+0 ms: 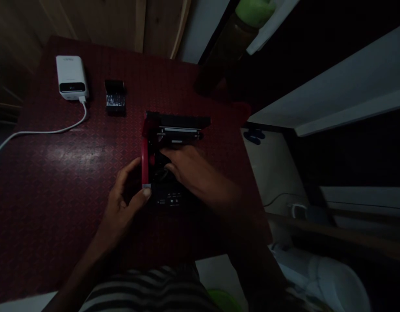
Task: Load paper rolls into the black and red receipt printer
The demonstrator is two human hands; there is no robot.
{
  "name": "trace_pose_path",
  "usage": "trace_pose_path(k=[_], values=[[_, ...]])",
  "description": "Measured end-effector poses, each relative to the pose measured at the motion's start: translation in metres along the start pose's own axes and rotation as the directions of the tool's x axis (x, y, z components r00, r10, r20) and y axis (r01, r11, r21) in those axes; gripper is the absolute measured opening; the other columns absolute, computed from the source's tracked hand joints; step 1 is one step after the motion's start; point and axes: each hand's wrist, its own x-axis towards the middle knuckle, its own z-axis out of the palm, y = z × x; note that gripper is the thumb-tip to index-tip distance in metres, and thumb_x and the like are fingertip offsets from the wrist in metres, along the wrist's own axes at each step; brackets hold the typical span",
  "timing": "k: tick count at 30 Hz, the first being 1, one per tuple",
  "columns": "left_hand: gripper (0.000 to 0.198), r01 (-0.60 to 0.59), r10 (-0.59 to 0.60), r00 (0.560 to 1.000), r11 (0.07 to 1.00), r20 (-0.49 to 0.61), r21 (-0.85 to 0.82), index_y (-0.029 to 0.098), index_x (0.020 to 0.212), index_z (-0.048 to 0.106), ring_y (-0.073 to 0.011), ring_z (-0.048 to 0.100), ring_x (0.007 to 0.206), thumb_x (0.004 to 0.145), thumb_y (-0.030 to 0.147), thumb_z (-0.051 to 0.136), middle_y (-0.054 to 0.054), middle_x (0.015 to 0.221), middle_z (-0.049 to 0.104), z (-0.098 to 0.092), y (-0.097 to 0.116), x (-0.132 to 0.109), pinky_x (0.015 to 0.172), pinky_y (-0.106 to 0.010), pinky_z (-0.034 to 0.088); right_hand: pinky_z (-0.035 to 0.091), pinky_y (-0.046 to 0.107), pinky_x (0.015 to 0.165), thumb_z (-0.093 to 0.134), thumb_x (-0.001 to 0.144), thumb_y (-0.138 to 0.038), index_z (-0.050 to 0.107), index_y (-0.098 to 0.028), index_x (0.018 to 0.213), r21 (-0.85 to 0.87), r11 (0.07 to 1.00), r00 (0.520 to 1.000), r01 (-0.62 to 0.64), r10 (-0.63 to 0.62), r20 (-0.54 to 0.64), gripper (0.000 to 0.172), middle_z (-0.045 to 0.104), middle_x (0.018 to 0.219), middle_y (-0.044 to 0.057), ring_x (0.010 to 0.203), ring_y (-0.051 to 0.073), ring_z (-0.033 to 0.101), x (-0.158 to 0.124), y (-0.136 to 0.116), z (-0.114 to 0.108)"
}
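Observation:
A black and red device (144,162) with a raised lid (183,121) lies on the table; it looks like a small printer. Small white markings and buttons show on its front panel. My left hand (123,199) steadies its left side, the thumb on the front left corner and the fingers along the red edge. Inside the opened body, my right hand (190,169) reaches in from the right with index finger and thumb bent inward. The dim light and the hand itself hide what those fingertips hold.
The dark red patterned table (66,208) carries a white power bank (71,76) with a white cable (53,131), and a small black box-like item (115,97). A green-capped bottle (235,37) stands at the back right. Blue slippers (252,136) lie on the floor.

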Motion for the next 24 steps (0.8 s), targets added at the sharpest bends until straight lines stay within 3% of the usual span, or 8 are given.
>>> trace_pose_path(k=[3, 6, 9, 13, 16, 19, 24], values=[[0.07, -0.006, 0.006, 1.0, 1.0, -0.004, 0.004, 0.033, 0.165, 0.065, -0.0388, 0.063, 0.16, 0.101, 0.056, 0.085, -0.008, 0.169, 0.069, 0.0, 0.0, 0.002, 0.128, -0.054, 0.057, 0.065, 0.039, 0.107, 0.056, 0.107, 0.005, 0.086, -0.024, 0.13, 0.172, 0.975, 0.989, 0.143, -0.133, -0.068, 0.047, 0.089, 0.127, 0.006, 0.119, 0.024, 0.083, -0.018, 0.003, -0.008], [0.072, 0.0, 0.0, 1.0, 1.0, 0.001, 0.017, 0.032, 0.164, 0.066, -0.0387, 0.065, 0.158, 0.1, 0.057, 0.086, -0.009, 0.167, 0.071, 0.0, 0.006, 0.002, 0.125, -0.053, 0.059, 0.063, 0.041, 0.114, 0.059, 0.11, 0.0, 0.085, -0.023, 0.134, 0.267, 0.928, 0.965, 0.261, -0.244, -0.097, 0.042, 0.088, 0.135, 0.006, 0.127, 0.023, 0.08, -0.038, 0.003, -0.014], [0.069, 0.018, -0.018, 1.0, 0.999, 0.003, 0.041, 0.031, 0.162, 0.068, -0.0398, 0.066, 0.156, 0.1, 0.057, 0.085, -0.01, 0.164, 0.073, -0.001, 0.013, 0.0, 0.125, -0.055, 0.059, 0.065, 0.044, 0.107, 0.067, 0.111, -0.005, 0.086, -0.022, 0.125, 0.254, 0.918, 0.95, 0.306, -0.275, -0.15, 0.029, 0.09, 0.128, 0.007, 0.119, 0.025, 0.081, -0.05, 0.003, -0.012], [0.062, 0.004, -0.002, 0.999, 0.998, -0.045, 0.056, 0.032, 0.158, 0.072, -0.041, 0.065, 0.157, 0.103, 0.06, 0.081, -0.01, 0.166, 0.072, -0.007, 0.018, 0.01, 0.129, -0.059, 0.054, 0.066, 0.04, 0.091, 0.064, 0.115, -0.008, 0.086, -0.019, 0.106, 0.171, 0.923, 0.9, 0.344, -0.272, -0.34, 0.026, 0.088, 0.107, 0.008, 0.099, 0.023, 0.078, -0.054, 0.006, 0.003], [0.059, -0.144, 0.161, 0.976, 0.982, -0.144, 0.123, 0.032, 0.156, 0.074, -0.0401, 0.063, 0.159, 0.105, 0.062, 0.079, -0.01, 0.166, 0.071, -0.009, 0.029, 0.036, 0.131, -0.059, 0.052, 0.067, 0.039, 0.09, 0.063, 0.115, -0.007, 0.085, -0.017, 0.11, 0.052, 0.941, 0.834, 0.334, -0.27, -0.481, 0.025, 0.086, 0.105, 0.009, 0.096, 0.022, 0.076, -0.057, 0.005, 0.02], [0.063, -0.328, 0.341, 0.932, 0.938, -0.125, 0.113, 0.027, 0.158, 0.071, -0.039, 0.056, 0.164, 0.106, 0.062, 0.077, -0.009, 0.171, 0.067, -0.003, 0.047, 0.066, 0.135, -0.057, 0.045, 0.067, 0.038, 0.089, 0.065, 0.112, -0.004, 0.086, -0.017, 0.113, -0.064, 0.959, 0.757, 0.275, -0.257, -0.601, 0.025, 0.086, 0.106, 0.01, 0.096, 0.023, 0.074, -0.062, 0.0, 0.036], [0.048, -0.312, 0.319, 0.943, 0.947, -0.096, 0.079, 0.029, 0.139, 0.083, -0.0294, 0.067, 0.146, 0.114, 0.067, 0.066, -0.002, 0.148, 0.078, 0.015, 0.066, 0.076, 0.126, -0.041, 0.051, 0.066, 0.041, 0.092, 0.071, 0.11, -0.005, 0.089, -0.022, 0.115, -0.216, 0.969, 0.728, 0.122, -0.236, -0.644, 0.025, 0.089, 0.11, 0.009, 0.106, 0.024, 0.079, -0.076, -0.011, 0.049]])
